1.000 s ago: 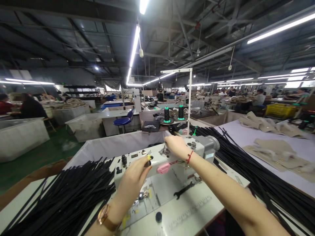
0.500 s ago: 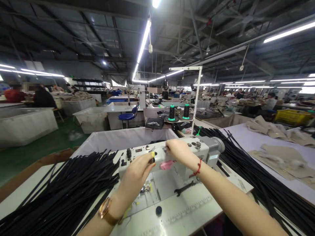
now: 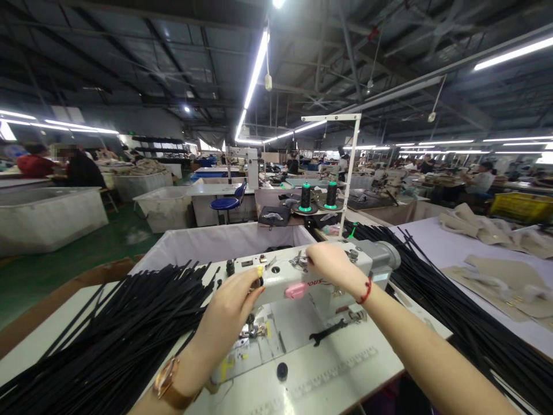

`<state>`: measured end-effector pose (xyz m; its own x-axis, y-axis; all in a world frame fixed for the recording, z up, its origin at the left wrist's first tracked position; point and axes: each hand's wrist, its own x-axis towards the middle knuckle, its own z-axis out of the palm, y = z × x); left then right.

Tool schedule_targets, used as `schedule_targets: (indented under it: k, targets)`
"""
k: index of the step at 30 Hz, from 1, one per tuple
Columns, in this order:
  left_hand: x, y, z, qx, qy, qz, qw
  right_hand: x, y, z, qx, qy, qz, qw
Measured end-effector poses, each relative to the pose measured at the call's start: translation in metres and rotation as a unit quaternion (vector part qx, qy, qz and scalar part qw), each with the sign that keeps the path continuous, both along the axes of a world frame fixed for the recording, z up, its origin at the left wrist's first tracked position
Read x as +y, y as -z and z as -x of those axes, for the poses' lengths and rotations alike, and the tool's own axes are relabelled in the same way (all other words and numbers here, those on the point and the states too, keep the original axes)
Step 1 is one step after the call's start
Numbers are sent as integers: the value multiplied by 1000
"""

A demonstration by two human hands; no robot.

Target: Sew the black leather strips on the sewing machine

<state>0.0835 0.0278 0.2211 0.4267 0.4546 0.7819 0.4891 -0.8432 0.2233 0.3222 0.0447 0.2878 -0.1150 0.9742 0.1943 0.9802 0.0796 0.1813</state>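
A white sewing machine (image 3: 276,293) stands in front of me on its pale table. My left hand (image 3: 228,305), with a watch on its wrist, is in front of the machine's arm, thumb and fingers pinched around a small dark round thing (image 3: 259,282). Yellow shows at a fingertip. My right hand (image 3: 330,262) is closed low over the top of the arm, beside some small metal parts (image 3: 299,260); what its fingers grip is hidden. Below the hands are a pink piece (image 3: 296,290) on the arm, a dark wrench (image 3: 327,332) and a black knob-like disc (image 3: 282,371).
Bundles of black strips (image 3: 108,323) lie at the left, and more black strips (image 3: 449,294) at the right. Two black thread cones (image 3: 305,197) sit beneath a white thread stand (image 3: 352,167). Beige fabric pieces (image 3: 496,276) cover part of the right table. People work farther off.
My right hand has moved right along the machine top, uncovering the metal parts. My left hand has moved slightly left and away from the arm's middle, still pinched.
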Motion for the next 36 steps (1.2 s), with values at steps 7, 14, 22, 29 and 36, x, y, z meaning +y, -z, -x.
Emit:
schedule_targets:
  k: [7,14,22,29,36]
  targets:
    - [-3,-4,-2,-6,5,4,1000,-1,2,1,2,5,-10,1000]
    - [1,-3,-3,12,15,7,1000,1,1,3,10,5,-10,1000]
    - [9,-9,-18,29,25,25,999,2,0,0,17,12,-5,1000]
    - [9,-5,-27,43,38,46,997,1,6,-4,33,-2,1,999]
    - [14,0,-35,76,14,58,995,4,7,-5,44,-8,-8,999]
